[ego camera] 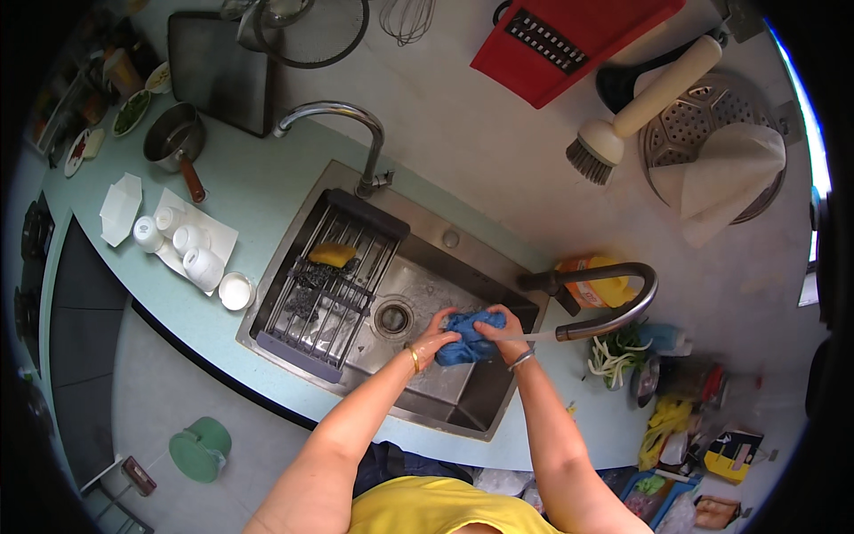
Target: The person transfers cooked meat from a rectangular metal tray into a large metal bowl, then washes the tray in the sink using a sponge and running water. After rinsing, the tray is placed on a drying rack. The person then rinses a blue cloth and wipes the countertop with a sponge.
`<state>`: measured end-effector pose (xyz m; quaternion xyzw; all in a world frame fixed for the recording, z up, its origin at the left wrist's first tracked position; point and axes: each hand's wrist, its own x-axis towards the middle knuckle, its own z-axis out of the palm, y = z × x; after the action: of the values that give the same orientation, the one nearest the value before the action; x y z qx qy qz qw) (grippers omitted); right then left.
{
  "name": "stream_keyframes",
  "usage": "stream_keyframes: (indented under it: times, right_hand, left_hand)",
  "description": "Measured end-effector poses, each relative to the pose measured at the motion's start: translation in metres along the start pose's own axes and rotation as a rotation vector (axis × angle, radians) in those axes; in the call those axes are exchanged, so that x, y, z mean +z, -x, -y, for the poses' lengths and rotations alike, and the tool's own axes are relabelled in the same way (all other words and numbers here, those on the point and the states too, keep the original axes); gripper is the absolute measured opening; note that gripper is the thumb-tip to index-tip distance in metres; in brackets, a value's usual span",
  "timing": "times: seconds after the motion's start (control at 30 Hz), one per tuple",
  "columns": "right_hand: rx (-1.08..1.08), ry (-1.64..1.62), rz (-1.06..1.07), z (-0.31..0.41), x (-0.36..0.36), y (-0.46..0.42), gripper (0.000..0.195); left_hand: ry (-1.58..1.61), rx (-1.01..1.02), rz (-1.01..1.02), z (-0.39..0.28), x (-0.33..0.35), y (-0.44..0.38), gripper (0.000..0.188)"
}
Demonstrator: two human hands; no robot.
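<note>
Over the right part of a stainless steel sink [494, 400], both my hands grip a wet blue cloth [469, 340]. My left hand [434, 342] has the cloth's left side, its thumb on top. The right side is in my right hand [505, 332], thumb pressed on the cloth. A thin stream of water runs from the curved metal faucet [644, 287] onto my right hand. To the left of my hands lies the round sink drain [393, 319]. A yellow sponge [332, 254] and dark scouring pads [313, 274] rest on a rack [300, 360] across the sink's left side.
A second faucet [353, 110] rises behind the sink. Several white cups [203, 265] stand on a tray left of it, near a saucepan [175, 137]. A yellow container [604, 284] and green-and-white vegetables [617, 357] are at the right. A green bucket [200, 449] stands on the floor.
</note>
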<state>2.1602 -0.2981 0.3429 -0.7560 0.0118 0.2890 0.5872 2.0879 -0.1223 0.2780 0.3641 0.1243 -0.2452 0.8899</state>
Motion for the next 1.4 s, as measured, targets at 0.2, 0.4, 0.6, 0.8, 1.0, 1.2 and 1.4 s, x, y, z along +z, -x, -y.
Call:
stream_keyframes:
  times: [0.2, 0.4, 0.6, 0.8, 1.0, 1.2, 1.4]
  right_hand:
    - [-0.644, 0.663, -0.145, 0.050, 0.071, 0.060, 0.029]
    - [-0.441, 0.479, -0.447, 0.009, 0.068, 0.027, 0.021]
    - [-0.321, 0.433, -0.611, 0.003, 0.075, 0.025, 0.027]
    - [-0.074, 0.499, -0.581, -0.009, 0.047, 0.008, 0.031]
    - [-0.327, 0.328, -0.595, 0.030, 0.042, 0.030, 0.019]
    - [-0.457, 0.376, -0.495, 0.039, 0.091, 0.074, 0.026]
    - [-0.397, 0.583, -0.785, 0.005, 0.058, 0.031, 0.030]
  left_hand:
    - [0.514, -0.191, -0.189, 0.006, 0.019, -0.006, 0.067]
    - [0.500, 0.002, -0.264, 0.035, 0.033, -0.042, 0.038]
    - [0.300, 0.018, -0.419, 0.036, 0.031, -0.056, 0.032]
    - [0.300, -0.108, -0.498, 0.050, 0.038, -0.046, 0.022]
    - [0.711, -0.307, -0.049, -0.005, 0.054, -0.006, 0.040]
    - [0.693, -0.133, -0.253, 0.008, 0.049, -0.019, 0.044]
    - [0.487, -0.086, -0.323, 0.009, 0.066, -0.037, 0.029]
